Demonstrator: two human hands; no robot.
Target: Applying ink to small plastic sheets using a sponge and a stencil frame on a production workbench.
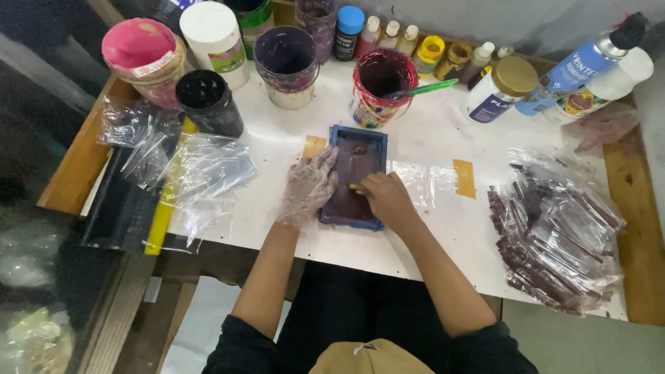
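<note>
A small blue-framed printing screen (341, 133) with dark maroon ink on its mesh lies on the white table top (429, 228). My left hand (308, 187), in a clear plastic glove, rests flat against the frame's left edge and holds it down. My right hand (386, 197) is bare and presses a small yellow-edged scraper (353, 185) onto the mesh near the frame's lower right. A blob of ink (359, 148) sits near the frame's far end.
Ink tubs, bottles and a red tub with a green stick (379, 86) line the far edge. A heap of printed clear packets (554, 239) lies at the right, loose clear bags (201, 170) at the left. Tan tape pieces (464, 178) mark the table.
</note>
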